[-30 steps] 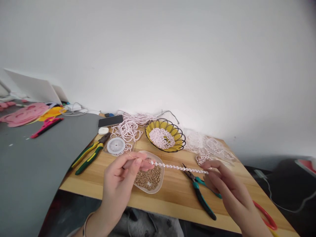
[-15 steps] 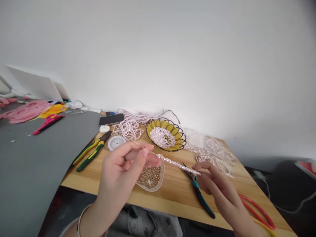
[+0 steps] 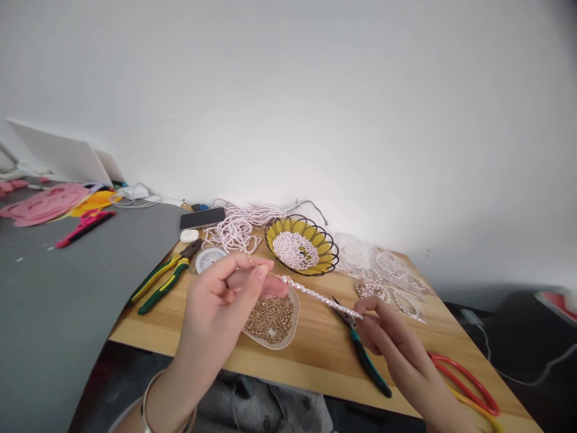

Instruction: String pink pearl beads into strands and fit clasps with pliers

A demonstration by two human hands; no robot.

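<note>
A strand of pearly white beads stretches at a slight slant between my two hands, above the table. My left hand pinches its left end, where a short run of small gold beads shows by the thumb. At the lower right end, the thumb and fingertips of my right hand are closed on the strand. Below my left hand stands a white dish of small gold beads, partly hidden by the fingers. Pliers with black and teal handles lie beneath the strand, close to my right hand.
Behind my hands stands a yellow, black-rimmed basket of pale beads. Green and yellow pliers, a phone, a white spool and bead strands lie left. Bagged strands and a red-handled tool are at right.
Both hands keep their hold on the bead strand. The whole view has shifted slightly, and the strand's left end sits a little farther left and higher.
</note>
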